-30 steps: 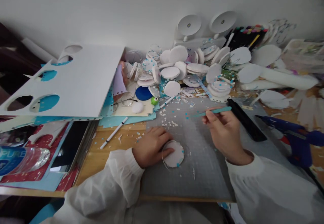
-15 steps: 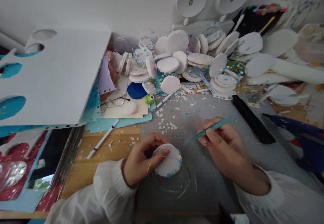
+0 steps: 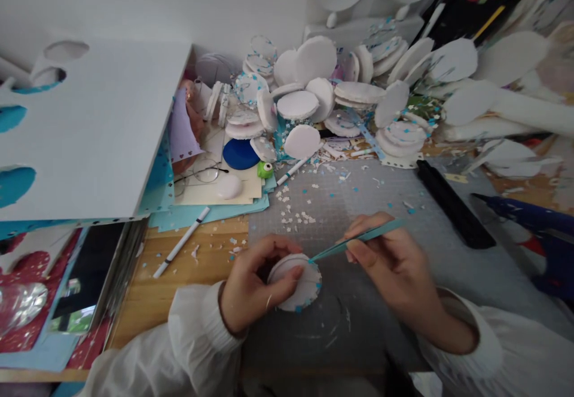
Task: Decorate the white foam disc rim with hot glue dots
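Your left hand (image 3: 251, 286) curls around a white foam disc (image 3: 296, 281), fingers (image 3: 287, 276) pinched on its rim, lifting it tilted just above the grey cutting mat (image 3: 381, 301) on the worktop. Your right hand (image 3: 394, 265), wrist bent inward, grips teal tweezers (image 3: 354, 239) with fingers closed, their tip touching the disc's upper edge. Farther back, a heap of white discs (image 3: 323, 98) lies against the wall.
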Demonstrator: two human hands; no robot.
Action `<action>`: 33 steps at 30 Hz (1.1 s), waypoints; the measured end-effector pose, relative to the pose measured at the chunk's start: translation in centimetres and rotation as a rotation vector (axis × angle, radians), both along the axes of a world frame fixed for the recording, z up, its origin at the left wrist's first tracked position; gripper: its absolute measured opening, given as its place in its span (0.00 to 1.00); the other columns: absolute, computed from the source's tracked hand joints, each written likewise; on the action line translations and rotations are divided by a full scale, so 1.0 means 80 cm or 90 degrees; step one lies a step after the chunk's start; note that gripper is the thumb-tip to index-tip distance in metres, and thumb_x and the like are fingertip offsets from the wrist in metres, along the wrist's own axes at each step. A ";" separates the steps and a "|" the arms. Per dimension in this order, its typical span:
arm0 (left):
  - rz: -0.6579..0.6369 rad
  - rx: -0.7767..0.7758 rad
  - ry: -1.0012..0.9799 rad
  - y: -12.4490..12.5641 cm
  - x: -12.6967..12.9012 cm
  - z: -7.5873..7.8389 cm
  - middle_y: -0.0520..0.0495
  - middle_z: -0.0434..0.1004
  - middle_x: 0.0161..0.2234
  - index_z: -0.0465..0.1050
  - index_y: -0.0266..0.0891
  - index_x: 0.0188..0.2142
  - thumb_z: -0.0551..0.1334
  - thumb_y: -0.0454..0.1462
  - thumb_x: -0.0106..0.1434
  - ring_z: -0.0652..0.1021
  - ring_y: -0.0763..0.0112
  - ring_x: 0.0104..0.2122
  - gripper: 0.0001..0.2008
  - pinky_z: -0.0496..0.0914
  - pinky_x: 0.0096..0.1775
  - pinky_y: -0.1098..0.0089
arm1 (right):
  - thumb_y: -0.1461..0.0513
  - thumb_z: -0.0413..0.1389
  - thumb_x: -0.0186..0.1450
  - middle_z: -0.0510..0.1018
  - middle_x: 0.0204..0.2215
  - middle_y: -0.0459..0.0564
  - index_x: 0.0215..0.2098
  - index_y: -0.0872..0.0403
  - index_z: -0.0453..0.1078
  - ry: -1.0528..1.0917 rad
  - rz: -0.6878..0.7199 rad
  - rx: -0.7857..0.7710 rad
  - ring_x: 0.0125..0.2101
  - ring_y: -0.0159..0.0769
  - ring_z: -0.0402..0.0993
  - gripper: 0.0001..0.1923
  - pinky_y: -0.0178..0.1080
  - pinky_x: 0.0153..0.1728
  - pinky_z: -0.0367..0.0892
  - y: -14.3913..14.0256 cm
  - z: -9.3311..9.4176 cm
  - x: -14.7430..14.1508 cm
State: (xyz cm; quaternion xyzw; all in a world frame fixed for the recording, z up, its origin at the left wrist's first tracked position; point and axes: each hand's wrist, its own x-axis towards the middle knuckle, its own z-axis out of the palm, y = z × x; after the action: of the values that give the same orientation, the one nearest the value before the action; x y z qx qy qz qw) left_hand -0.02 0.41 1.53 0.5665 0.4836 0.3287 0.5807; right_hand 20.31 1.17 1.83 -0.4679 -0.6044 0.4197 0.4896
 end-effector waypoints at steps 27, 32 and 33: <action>0.012 0.028 0.015 -0.002 -0.001 -0.002 0.48 0.76 0.29 0.70 0.37 0.38 0.64 0.37 0.58 0.74 0.73 0.27 0.09 0.66 0.27 0.76 | 0.69 0.54 0.62 0.70 0.28 0.46 0.37 0.51 0.68 -0.011 0.018 0.101 0.29 0.32 0.69 0.08 0.34 0.27 0.69 -0.002 0.001 -0.005; 0.020 0.037 0.010 -0.002 -0.001 -0.001 0.47 0.76 0.30 0.70 0.37 0.38 0.64 0.37 0.58 0.75 0.73 0.28 0.09 0.67 0.28 0.76 | 0.70 0.55 0.61 0.73 0.29 0.46 0.39 0.50 0.69 -0.034 0.027 0.150 0.30 0.34 0.71 0.10 0.38 0.29 0.70 -0.005 0.001 -0.002; 0.020 0.041 0.011 -0.002 -0.001 -0.001 0.48 0.76 0.30 0.70 0.37 0.38 0.64 0.37 0.58 0.75 0.73 0.28 0.09 0.67 0.29 0.76 | 0.70 0.55 0.61 0.74 0.29 0.46 0.39 0.50 0.69 -0.042 0.030 0.161 0.30 0.34 0.72 0.11 0.38 0.29 0.70 -0.006 0.000 -0.001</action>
State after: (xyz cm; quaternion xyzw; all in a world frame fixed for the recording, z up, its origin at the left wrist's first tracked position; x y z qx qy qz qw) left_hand -0.12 0.26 1.47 0.5800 0.4869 0.3479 0.5527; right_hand 20.23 0.66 1.84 -0.4015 -0.6792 0.3360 0.5144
